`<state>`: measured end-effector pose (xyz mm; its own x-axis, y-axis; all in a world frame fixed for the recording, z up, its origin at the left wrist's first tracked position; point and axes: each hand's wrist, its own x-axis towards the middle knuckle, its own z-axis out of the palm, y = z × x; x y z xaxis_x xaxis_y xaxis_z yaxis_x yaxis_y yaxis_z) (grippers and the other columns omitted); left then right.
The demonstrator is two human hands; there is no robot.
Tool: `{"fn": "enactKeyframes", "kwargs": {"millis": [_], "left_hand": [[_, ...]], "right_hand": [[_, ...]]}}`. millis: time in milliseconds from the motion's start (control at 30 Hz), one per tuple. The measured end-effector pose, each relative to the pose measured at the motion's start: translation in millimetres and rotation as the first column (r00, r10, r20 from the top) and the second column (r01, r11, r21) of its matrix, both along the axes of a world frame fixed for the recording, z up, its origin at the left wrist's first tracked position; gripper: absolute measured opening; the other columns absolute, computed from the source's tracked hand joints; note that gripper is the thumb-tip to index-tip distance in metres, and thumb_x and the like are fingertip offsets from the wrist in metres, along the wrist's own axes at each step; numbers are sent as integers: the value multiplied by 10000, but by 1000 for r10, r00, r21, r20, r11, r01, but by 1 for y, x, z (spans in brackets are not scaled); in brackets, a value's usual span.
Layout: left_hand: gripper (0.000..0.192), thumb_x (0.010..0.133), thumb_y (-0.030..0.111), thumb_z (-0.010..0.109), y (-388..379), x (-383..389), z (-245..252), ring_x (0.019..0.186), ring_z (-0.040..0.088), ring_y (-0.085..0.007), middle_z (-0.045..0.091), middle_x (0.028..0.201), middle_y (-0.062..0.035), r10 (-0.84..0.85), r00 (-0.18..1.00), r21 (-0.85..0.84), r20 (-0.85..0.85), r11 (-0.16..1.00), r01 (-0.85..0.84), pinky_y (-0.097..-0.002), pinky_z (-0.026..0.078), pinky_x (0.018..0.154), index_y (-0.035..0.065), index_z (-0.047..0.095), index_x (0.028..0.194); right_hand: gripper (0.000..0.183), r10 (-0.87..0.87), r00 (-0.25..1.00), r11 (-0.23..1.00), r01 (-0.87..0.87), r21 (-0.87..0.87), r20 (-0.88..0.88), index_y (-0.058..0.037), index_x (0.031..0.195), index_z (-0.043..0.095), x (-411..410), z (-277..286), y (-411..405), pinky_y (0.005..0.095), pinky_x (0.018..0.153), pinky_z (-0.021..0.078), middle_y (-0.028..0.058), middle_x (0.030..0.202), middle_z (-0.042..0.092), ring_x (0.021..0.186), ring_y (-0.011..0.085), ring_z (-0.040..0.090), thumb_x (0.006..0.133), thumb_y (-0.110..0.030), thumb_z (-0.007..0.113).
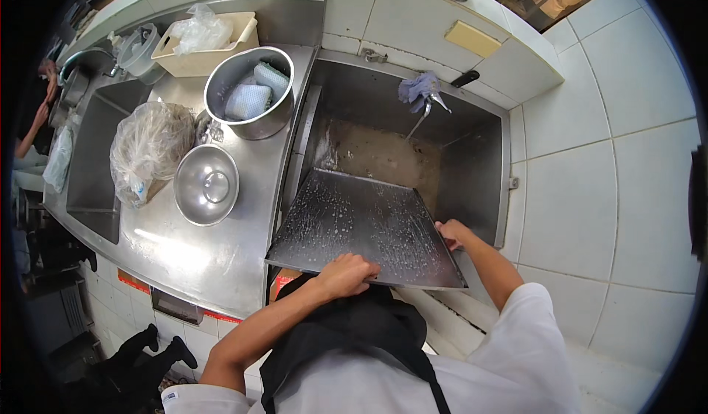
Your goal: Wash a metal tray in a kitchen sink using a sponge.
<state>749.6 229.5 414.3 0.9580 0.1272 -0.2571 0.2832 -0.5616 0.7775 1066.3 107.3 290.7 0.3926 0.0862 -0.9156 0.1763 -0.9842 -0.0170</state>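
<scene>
Both my hands are on a flat dark metal sheet or tray [354,226], its upper face covered in whitish soapy drops. My left hand [349,274] grips the near edge, fingers curled over it. On the right edge sits my right hand [454,234], its fingers partly hidden by the metal. The sheet slopes across the front of a deep steel sink [475,154], its far end over murky brown water [376,154]. A tap [425,110] with a bluish-purple cloth [418,89] around it stands at the sink's back.
Left of the sink, a steel counter [243,242] carries a steel pot [249,129] holding blue-white cloths, a steel bowl [206,193], a stuffed plastic bag [149,148] and a cream bin [182,67]. A black handle [465,78] rests by the back rim. Another person's arms [41,110] show far left.
</scene>
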Motion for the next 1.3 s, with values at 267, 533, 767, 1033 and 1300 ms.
{"fn": "enactKeyframes", "kwargs": {"millis": [267, 533, 767, 1033, 1300], "left_hand": [[147, 631, 74, 570, -47, -6, -46, 759, 566, -334, 582, 772, -118, -135, 977, 35, 162, 991, 131, -437, 450, 647, 44, 518, 765], [139, 698, 103, 529, -66, -57, -129, 895, 547, -314, 578, 869, -149, -92, 987, 187, -132, 976, 116, -454, 420, 767, 35, 562, 815], [363, 816, 330, 451, 8, -75, -205, 1125, 367, -405, 411, 1187, -262, 862, 429, 581, 270, 209, -786, -496, 314, 893, 24, 540, 990], [451, 892, 358, 305, 33, -64, -221, 822, 547, -423, 587, 848, -238, 939, 310, 451, -147, 343, -824, -494, 414, 737, -6, 570, 891], [440, 886, 337, 334, 42, -33, -233, 733, 552, -432, 578, 734, -256, 913, 406, 449, 36, 349, -823, -491, 423, 663, 4, 609, 800]], "right_hand": [[461, -13, 861, 962, -129, 242, 509, 58, 1021, 521, 14, -95, -120, 406, 862, 385, 250, 1081, 519, 1047, 370, 481, 875, -360, 394], [366, -280, 668, 816, -213, 538, 690, -10, 840, 534, -94, -96, -97, 474, 706, 411, 232, 819, 570, 837, 426, 523, 895, -303, 321], [390, -446, 611, 726, -180, 663, 654, 3, 799, 521, -102, -113, -80, 486, 641, 412, 260, 735, 553, 738, 442, 531, 902, -320, 328], [373, -463, 612, 734, -140, 664, 641, 1, 808, 541, -83, -111, -79, 481, 655, 413, 246, 754, 564, 738, 428, 537, 900, -301, 342], [397, -487, 563, 766, -91, 636, 668, 9, 727, 572, -54, -103, -82, 474, 660, 415, 235, 744, 573, 729, 423, 540, 876, -317, 402]]}}
